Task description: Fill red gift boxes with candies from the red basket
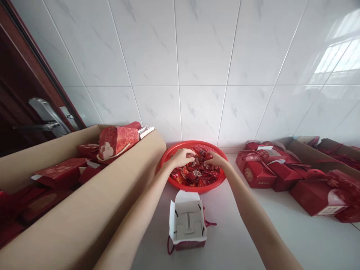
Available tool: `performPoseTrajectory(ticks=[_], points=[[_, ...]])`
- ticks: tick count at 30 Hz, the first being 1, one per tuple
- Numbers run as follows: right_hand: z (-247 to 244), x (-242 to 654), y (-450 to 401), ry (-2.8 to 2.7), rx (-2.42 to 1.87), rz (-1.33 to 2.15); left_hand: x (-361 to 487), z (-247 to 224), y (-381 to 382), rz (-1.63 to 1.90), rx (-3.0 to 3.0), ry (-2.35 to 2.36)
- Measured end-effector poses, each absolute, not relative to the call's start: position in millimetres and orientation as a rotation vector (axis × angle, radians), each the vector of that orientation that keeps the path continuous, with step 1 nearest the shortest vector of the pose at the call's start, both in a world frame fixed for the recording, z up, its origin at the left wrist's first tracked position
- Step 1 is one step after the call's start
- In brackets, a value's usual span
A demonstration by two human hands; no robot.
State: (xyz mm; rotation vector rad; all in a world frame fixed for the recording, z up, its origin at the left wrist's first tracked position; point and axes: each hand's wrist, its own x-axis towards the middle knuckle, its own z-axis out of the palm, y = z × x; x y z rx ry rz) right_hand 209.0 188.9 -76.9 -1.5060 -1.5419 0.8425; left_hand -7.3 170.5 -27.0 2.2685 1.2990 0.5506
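A red plastic basket (194, 189) stands against the wall, filled with small red-wrapped candies (197, 173). My left hand (182, 157) reaches in over the left part of the heap, its thumb and fingers apart and curved down to the wrappers. From the other side my right hand (216, 159) dips among the candies, fingers spread and bent, some fingertips partly hidden by wrappers. Directly in front of the basket sits an open gift box (189, 222), white inside and red outside, with its flaps raised and red ribbon at both sides. Nothing lies inside it.
At the left a long cardboard carton (118, 176) holds several red gift boxes. Several closed red boxes (260, 174) are grouped on the white surface at the right, with another cardboard carton (336, 152) behind them. A door handle (50, 118) shows at the far left.
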Motion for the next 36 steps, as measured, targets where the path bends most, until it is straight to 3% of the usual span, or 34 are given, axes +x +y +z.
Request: performPoseTrajectory(ticks=[12, 18, 26, 36], points=[[-72.2, 208.0, 182.6, -1.183, -1.191, 0.7, 32.1, -61.3, 214.5, 0.117, 2.542, 1.183], [-70.0, 213.3, 178.1, -0.777, -0.885, 0.824, 36.3, -51.5, 202.7, -0.104, 2.571, 1.207], [-66.3, 213.0, 174.3, -0.731, -0.802, 0.937, 25.4, -34.2, 198.6, -0.473, 2.342, 1.448], [-67.9, 215.4, 178.9, -0.665, -0.817, 0.953, 70.5, -26.8, 218.0, -0.176, 2.559, 1.26]])
